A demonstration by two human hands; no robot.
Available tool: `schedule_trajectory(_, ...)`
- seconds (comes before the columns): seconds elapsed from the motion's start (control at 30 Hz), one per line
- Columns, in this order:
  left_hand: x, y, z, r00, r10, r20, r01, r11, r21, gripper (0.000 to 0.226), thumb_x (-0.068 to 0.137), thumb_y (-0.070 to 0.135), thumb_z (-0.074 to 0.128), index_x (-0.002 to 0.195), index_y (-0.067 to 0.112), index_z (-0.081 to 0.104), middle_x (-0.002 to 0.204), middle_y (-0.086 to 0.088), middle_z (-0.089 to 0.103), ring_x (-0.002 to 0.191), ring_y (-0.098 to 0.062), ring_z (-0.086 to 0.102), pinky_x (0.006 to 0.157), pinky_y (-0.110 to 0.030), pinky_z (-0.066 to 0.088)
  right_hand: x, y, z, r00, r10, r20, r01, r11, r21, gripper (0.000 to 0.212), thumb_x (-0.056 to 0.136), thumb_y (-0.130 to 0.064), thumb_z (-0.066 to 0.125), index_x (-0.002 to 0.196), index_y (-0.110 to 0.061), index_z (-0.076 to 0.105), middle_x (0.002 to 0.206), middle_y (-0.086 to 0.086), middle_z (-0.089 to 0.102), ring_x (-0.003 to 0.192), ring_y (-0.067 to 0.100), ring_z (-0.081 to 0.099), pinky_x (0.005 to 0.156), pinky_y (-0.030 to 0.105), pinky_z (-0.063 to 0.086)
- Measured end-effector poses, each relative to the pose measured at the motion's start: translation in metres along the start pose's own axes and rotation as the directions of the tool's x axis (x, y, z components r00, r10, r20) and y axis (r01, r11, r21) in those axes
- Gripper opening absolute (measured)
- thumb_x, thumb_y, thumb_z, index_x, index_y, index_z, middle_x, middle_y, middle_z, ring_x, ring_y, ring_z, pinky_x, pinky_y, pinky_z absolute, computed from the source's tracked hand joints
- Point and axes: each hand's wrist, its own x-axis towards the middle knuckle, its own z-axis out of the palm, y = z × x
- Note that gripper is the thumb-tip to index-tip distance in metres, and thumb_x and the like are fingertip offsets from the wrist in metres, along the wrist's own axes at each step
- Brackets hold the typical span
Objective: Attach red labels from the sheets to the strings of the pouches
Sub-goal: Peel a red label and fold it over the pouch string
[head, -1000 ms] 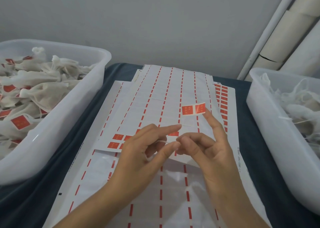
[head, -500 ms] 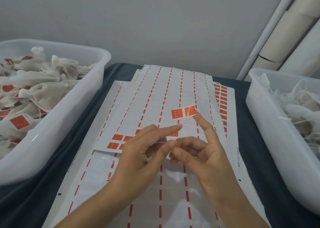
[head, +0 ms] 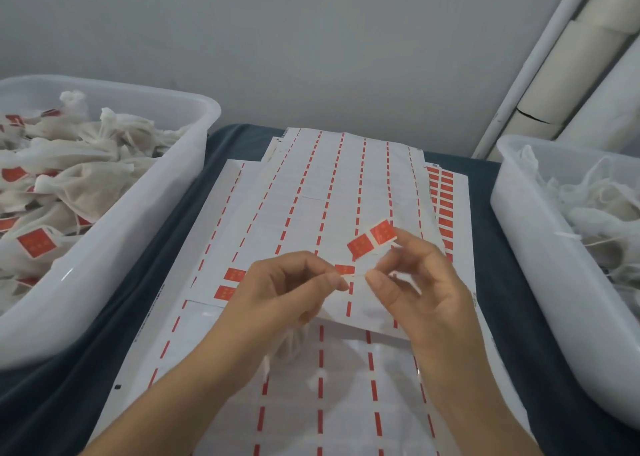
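Since the earlier frames, both hands have drawn slightly apart and a short span of string (head: 355, 276) now shows taut between them; the red label (head: 372, 238) has tipped lower and closer to that span.

Hand state: the left hand (head: 287, 292) pinches one end of the string between thumb and forefinger, with a white pouch (head: 289, 343) partly hidden under its palm. The right hand (head: 412, 282) pinches the other end with thumb and a curled finger, while the label — a double red square, unfolded — clings to the tip of its raised forefinger, just above the string and not yet touching it, as far as the view shows.

Surroundings: the hands work over stacked label sheets (head: 346, 192) on the counter (head: 221, 164). A bin at left (head: 166, 192) holds tagged pouches; a bin at right (head: 540, 247) holds untagged ones.

Likely faults from this position:
- Label folds off-centre — caused by the string lying away from the crease between the two squares; the halves would then not meet edge to edge.
- Adhesive catches the fingertip or the sheet below, caused by lowering the label at a tilt.
- String goes slack, caused by easing either pinch before the fold closes.
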Motion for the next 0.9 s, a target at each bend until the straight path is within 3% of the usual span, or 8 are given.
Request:
schedule_trajectory(0.1,0.0,0.001,0.0,0.999,-0.037,-0.009,0.037,0.999,-0.005,0.014,0.076,0.022,0.065,0.066,0.015,0.071,0.053,0.014,0.06,0.049,0.006,0.054,0.044,-0.004,0.038,0.002,-0.004,-0.009,0.997,0.047,-0.06,-0.043,0.997,0.056,0.035,0.056,-0.052,0.066,0.09,-0.044,0.065,0.103,-0.023,0.064,0.096,0.0,0.063,0.064,0.014,0.054)
schedule_trajectory(0.17,0.0,0.001,0.001,0.999,-0.04,-0.012,0.04,0.998,0.038,0.015,0.079,0.019,0.064,0.067,0.016,0.071,0.054,0.015,0.06,0.051,0.008,0.054,0.044,-0.004,0.038,0.002,-0.008,-0.012,0.997,0.07,0.027,-0.072,0.992,0.108,0.025,0.057,-0.047,0.067,0.081,-0.041,0.069,0.101,-0.019,0.067,0.094,0.002,0.065,0.064,0.015,0.053)
schedule_trajectory(0.3,0.001,0.0,0.003,0.999,-0.03,-0.019,0.032,0.993,0.114,0.014,0.075,0.027,0.065,0.063,0.023,0.072,0.061,0.011,0.064,0.058,0.005,0.056,0.05,-0.006,0.041,0.002,-0.007,-0.007,0.98,0.043,0.195,-0.054,0.997,0.052,0.013,0.063,-0.034,0.065,0.073,-0.032,0.073,0.094,-0.021,0.068,0.093,-0.006,0.062,0.069,0.002,0.045)
schedule_trajectory(0.47,0.001,-0.002,0.002,1.0,-0.006,0.003,0.005,0.988,0.153,0.013,0.074,0.028,0.065,0.066,0.021,0.072,0.065,0.007,0.064,0.063,0.001,0.056,0.055,-0.007,0.043,0.003,-0.002,-0.009,0.971,0.042,0.234,-0.037,0.999,-0.027,0.016,0.068,-0.031,0.065,0.083,-0.026,0.067,0.09,-0.017,0.07,0.093,-0.001,0.063,0.071,0.004,0.046)
schedule_trajectory(0.9,-0.001,-0.001,0.002,0.999,0.006,0.044,-0.016,0.973,0.23,0.013,0.076,0.029,0.063,0.068,0.023,0.071,0.068,0.009,0.065,0.068,0.0,0.057,0.06,-0.005,0.042,0.002,0.001,-0.007,0.975,0.016,0.22,0.009,0.994,-0.112,0.018,0.066,-0.035,0.065,0.082,-0.028,0.066,0.085,-0.016,0.07,0.089,0.002,0.065,0.07,0.006,0.048)
